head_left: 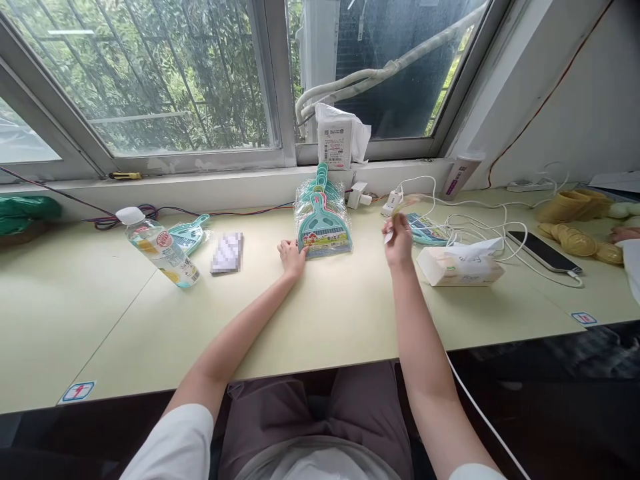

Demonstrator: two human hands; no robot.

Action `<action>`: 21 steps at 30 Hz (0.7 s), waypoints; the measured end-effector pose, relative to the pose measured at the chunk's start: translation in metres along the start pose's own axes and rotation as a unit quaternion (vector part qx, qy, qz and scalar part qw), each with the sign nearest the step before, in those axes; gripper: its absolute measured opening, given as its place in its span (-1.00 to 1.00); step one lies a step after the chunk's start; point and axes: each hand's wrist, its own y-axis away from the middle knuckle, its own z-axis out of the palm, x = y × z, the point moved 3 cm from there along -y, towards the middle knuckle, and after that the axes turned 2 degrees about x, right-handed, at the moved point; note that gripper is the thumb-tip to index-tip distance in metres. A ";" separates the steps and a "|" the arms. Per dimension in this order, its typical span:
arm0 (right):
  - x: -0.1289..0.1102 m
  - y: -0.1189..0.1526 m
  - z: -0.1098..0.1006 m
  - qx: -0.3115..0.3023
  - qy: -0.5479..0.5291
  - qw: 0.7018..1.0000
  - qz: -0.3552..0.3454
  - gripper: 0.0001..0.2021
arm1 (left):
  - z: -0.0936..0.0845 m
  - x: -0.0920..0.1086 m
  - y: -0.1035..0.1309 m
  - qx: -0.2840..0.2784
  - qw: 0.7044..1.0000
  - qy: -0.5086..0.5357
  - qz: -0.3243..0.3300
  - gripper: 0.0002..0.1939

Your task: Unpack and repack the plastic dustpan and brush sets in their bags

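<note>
A stack of teal mini dustpan-and-brush sets (325, 223) in clear plastic wrap lies in the middle of the table, handles toward the window. The front one bears a colourful label. My left hand (293, 259) is at the stack's lower left corner, its thumb on the wrapped edge and the other fingers curled beside it. To the right, my right hand (399, 241) is raised with fingers pinched together. A small white piece and a thin see-through strip show at its fingers; I cannot make out what they are.
Left of the stack are a drink bottle (159, 248), a blurred packet (227, 253) and another teal set (189, 233). At right are a tissue pack (460, 265), tangled white cables (480, 223), a phone (543, 252) and yellowish round pieces (580, 243). Another person's hand (625, 234) shows at the right edge.
</note>
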 end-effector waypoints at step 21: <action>0.057 0.044 0.044 -0.110 0.472 0.874 0.034 -0.39 | 0.010 -0.007 -0.006 -0.042 0.989 0.145 0.002 -0.29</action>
